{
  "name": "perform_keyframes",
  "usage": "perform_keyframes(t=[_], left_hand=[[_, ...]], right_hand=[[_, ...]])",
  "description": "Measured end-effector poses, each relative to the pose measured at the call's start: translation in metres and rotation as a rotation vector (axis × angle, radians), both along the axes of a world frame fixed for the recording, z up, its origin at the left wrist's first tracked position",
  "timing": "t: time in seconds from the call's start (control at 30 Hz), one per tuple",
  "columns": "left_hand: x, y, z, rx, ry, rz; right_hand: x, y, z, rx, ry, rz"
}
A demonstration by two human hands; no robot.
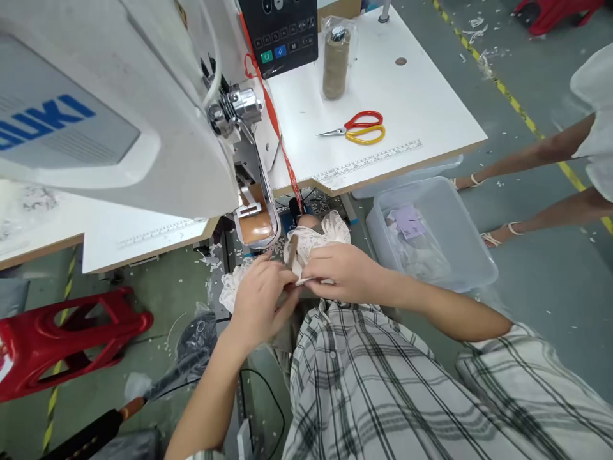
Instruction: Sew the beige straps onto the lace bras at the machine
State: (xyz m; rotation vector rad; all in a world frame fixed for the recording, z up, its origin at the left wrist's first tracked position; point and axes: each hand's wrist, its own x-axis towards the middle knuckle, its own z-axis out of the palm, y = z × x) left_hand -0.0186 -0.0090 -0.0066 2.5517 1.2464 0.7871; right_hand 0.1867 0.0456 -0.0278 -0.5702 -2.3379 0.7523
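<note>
A piece of white lace fabric [335, 227] hangs over my lap, below the head of the sewing machine [191, 128]. Both hands pinch a narrow pale edge of it. My left hand [263, 291] closes on the edge from the left, and more lace shows beyond its wrist. From the right, my right hand [342, 271] grips the same edge with bent fingers, close to the left fingertips. Just above the hands is the machine's metal presser area [258, 223]. The fingers partly hide the fabric's held edge.
Red-and-yellow scissors [364, 128] and a thread cone [336, 64] stand or lie on the white table [421, 89]. A clear plastic bin [460, 230] sits at the right, near a person's legs [536, 156]. A red stool [71, 338] is at the left.
</note>
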Motion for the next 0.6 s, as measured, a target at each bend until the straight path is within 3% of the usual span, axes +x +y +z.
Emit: perform_keyframes(t=[0.1, 0.2, 0.47, 0.6], left_hand=[[-0.002, -0.009, -0.011, 0.27, -0.014, -0.011], [-0.002, -0.02, -0.016, 0.466, 0.027, 0.015], [-0.004, -0.035, -0.011, 0.521, 0.022, 0.065], [-0.009, -0.045, -0.015, 0.445, -0.005, 0.093]], right_hand=[[0.004, -0.004, -0.003, 0.301, -0.041, -0.054], [0.004, -0.009, -0.006, 0.406, -0.036, -0.067], [-0.006, -0.024, -0.002, 0.372, 0.047, -0.058], [-0.007, -0.026, 0.001, 0.213, 0.03, 0.021]])
